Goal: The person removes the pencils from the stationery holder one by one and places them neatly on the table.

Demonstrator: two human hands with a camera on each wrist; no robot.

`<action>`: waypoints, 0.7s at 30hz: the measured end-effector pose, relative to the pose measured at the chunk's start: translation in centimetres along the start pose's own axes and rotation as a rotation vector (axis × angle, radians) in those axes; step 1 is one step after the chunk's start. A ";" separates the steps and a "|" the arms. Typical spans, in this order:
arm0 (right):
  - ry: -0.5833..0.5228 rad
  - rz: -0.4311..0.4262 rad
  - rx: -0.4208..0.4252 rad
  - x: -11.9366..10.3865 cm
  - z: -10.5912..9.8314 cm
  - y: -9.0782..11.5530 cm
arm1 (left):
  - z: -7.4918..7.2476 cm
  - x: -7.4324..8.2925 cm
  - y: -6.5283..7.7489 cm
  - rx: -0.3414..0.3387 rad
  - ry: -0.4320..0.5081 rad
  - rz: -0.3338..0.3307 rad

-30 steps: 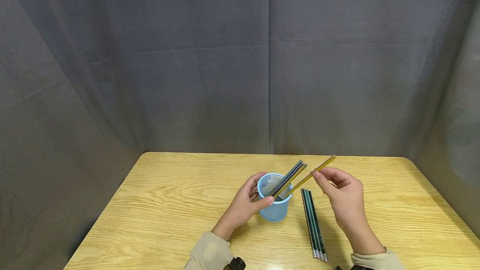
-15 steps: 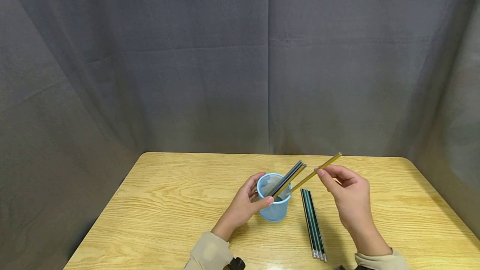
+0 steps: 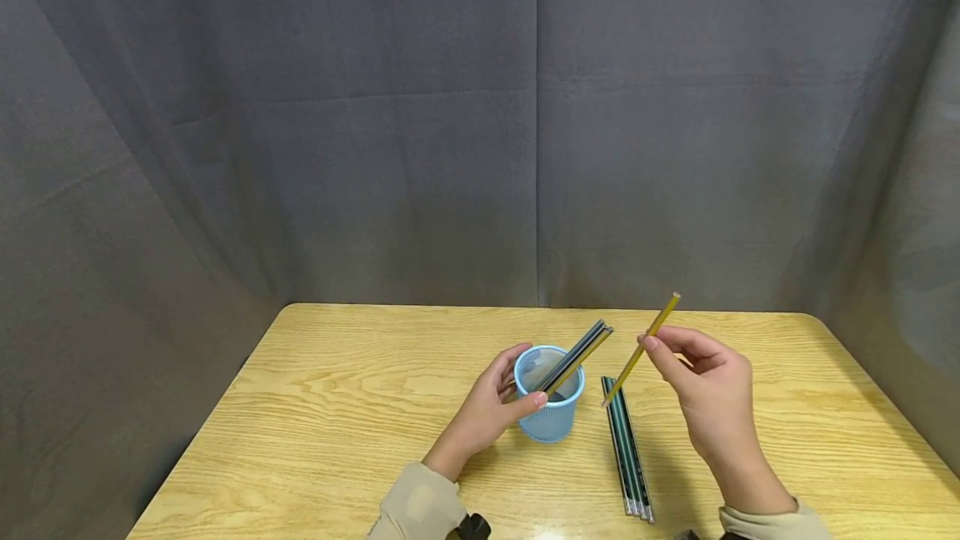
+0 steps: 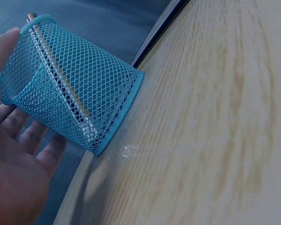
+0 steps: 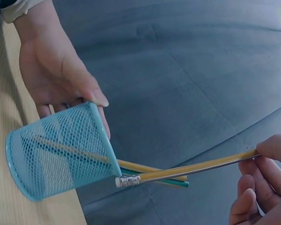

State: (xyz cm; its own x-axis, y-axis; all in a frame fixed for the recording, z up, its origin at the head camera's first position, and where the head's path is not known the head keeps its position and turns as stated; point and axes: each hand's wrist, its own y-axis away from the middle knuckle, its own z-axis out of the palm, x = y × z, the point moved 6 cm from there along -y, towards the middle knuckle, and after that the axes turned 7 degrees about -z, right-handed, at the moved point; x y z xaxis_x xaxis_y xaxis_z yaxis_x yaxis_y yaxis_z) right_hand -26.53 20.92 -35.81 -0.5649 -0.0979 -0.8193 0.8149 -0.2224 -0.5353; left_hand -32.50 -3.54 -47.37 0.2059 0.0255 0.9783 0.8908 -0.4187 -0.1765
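A light blue mesh pencil cup stands on the table, with several pencils leaning to the right inside it. My left hand holds the cup from the left, thumb at the rim and fingers round the outer side. In my right hand, thumb and fingers pinch a yellow pencil near its upper part. Its white eraser and metal band point down and left, outside the cup. Below that end, in the head view, lie several dark green pencils side by side.
The light wooden table has rounded far corners. Grey cloth hangs behind it and along both sides. The dark green pencils lie between the cup and my right forearm, eraser ends toward the near edge.
My right hand has moved right, drawing the yellow pencil's eraser end out of the cup's mouth. The pencil now stands steeper. My left hand and the cup have stayed in place.
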 end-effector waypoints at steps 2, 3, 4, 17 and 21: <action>0.018 0.004 -0.004 0.1 -0.2 0.0 | 0.0 0.1 0.0 -0.001 0.000 0.003; 0.028 0.009 -0.002 0.2 -0.3 0.0 | 0.0 0.1 0.0 -0.003 0.000 0.004; 0.040 0.014 0.001 0.3 -0.5 0.0 | 0.0 0.1 0.0 -0.003 0.001 0.004; 0.142 0.062 0.045 1.6 -1.6 0.2 | 0.1 0.1 -0.1 -0.023 0.033 0.001; 0.177 0.088 0.057 2.1 -2.0 0.3 | 0.3 1.3 0.4 -0.030 0.052 -0.008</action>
State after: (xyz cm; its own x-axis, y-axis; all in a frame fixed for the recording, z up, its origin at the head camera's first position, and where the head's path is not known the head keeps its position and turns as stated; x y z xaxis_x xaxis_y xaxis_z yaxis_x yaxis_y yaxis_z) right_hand -27.24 22.58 -38.12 -0.4561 0.0511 -0.8885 0.8486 -0.2758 -0.4515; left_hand -31.76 -3.40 -46.17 0.1765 -0.0179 0.9841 0.8796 -0.4459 -0.1659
